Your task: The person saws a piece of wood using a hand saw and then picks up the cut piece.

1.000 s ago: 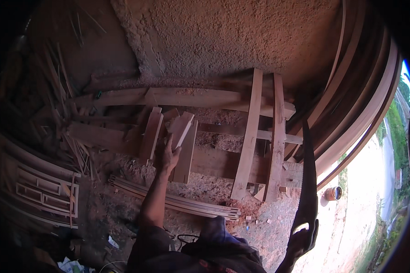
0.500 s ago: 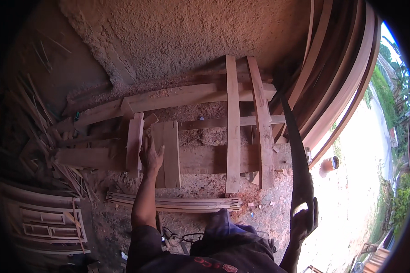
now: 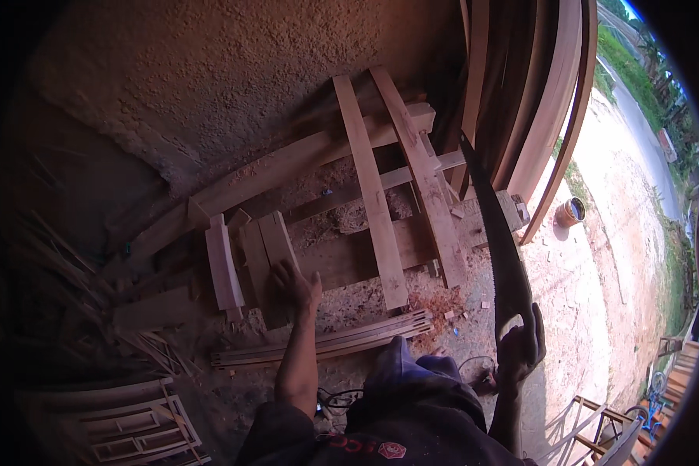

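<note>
My right hand [image 3: 520, 348] is closed round the handle of a handsaw [image 3: 495, 233], whose long dark blade points up and away, toothed edge to the left. The blade stands to the right of two long planks [image 3: 370, 186], [image 3: 422, 175] lying crosswise over heavy beams. Farther left, my left hand [image 3: 297, 287] rests over the near right part of a pair of short boards [image 3: 276, 237] set side by side. Its fingers are spread and hold nothing. Another narrow wooden piece [image 3: 224, 262] lies to the left of those boards.
The beams [image 3: 287, 159] run along a rough wall [image 3: 248, 78]. Tall planks [image 3: 547, 116] lean at the far right, near a bucket [image 3: 570, 212]. Bundled slats [image 3: 326, 342] lie near my legs; window-like frames [image 3: 144, 431] are at the lower left. Shavings litter the ground.
My view has turned, so the scene looks tilted. My left hand has shifted from the left side of the short boards to their near right part. The handsaw stays in my right hand.
</note>
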Motion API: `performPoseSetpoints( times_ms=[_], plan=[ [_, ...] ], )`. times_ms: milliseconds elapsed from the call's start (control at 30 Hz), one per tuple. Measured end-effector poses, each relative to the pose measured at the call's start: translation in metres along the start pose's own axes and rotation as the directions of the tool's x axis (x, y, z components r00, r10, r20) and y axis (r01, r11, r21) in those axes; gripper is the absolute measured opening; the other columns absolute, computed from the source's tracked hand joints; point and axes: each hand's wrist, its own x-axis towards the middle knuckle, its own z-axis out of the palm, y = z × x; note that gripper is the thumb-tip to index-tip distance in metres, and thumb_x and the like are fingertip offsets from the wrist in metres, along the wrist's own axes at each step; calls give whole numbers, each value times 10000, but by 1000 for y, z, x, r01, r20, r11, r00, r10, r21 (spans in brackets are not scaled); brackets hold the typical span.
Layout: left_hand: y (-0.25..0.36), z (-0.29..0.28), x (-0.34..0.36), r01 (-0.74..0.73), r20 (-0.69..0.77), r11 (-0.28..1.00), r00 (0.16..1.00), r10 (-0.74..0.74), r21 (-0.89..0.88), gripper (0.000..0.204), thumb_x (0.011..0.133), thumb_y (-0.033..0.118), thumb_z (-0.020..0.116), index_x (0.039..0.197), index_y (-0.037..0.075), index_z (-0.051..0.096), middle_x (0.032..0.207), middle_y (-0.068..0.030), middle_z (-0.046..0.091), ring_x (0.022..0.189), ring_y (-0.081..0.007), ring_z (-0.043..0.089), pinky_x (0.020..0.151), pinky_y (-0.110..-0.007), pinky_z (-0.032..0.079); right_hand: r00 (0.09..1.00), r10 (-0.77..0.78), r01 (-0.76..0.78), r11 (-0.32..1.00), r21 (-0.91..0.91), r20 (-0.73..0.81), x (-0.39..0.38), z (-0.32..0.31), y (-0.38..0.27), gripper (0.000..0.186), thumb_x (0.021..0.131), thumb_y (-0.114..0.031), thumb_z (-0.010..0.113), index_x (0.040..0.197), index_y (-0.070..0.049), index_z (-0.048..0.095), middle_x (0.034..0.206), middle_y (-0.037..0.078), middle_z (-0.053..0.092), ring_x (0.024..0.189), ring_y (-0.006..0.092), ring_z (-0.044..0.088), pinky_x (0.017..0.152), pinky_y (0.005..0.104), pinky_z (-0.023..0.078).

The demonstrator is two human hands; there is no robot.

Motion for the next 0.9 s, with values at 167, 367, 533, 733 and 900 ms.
performPoseSetpoints(
  times_ms=[167,367,533,733,900],
  plan=[
    [26,13,-1,-1,-79,974,997,-18,-227,1043,706,422,761,1496,-16,240,1547,-273,210,1437,-443,194,1172,-542,179,998,54,-57,989,133,25,-1,-11,-16,525,911,-167,525,1355,109,471,698,-43,469,529,16,378,470,195,310],
    [66,-25,6,220,98,808,975,-199,-546,972,679,155,722,1505,22,227,1478,-260,343,1370,-415,341,1150,-476,277,975,221,-213,952,222,-9,8,-32,-60,517,841,-52,593,1331,95,515,746,-16,537,580,41,449,536,220,392],
    [92,-39,4,-403,-247,702,915,320,-587,896,637,100,669,1464,31,329,1387,-262,452,1251,-436,467,1077,-501,360,948,319,-314,923,222,15,0,-47,-44,474,803,30,605,1276,55,582,1065,130,656,684,92,568,618,244,475],
    [180,-63,24,-675,33,520,593,804,-523,787,681,117,659,1419,48,394,1354,-219,505,1279,-414,444,1058,-459,389,965,261,-259,960,102,-7,-8,-56,-33,445,827,-2,629,1270,30,593,1188,187,650,798,133,640,677,261,512],
    [239,-24,43,-777,134,433,421,897,-458,784,755,289,717,1433,74,389,1418,-185,457,1306,-380,424,1114,-466,315,977,207,-210,976,60,49,-10,-58,-27,437,872,-76,658,1285,43,580,1231,209,639,902,213,677,782,304,530]
  ],
)
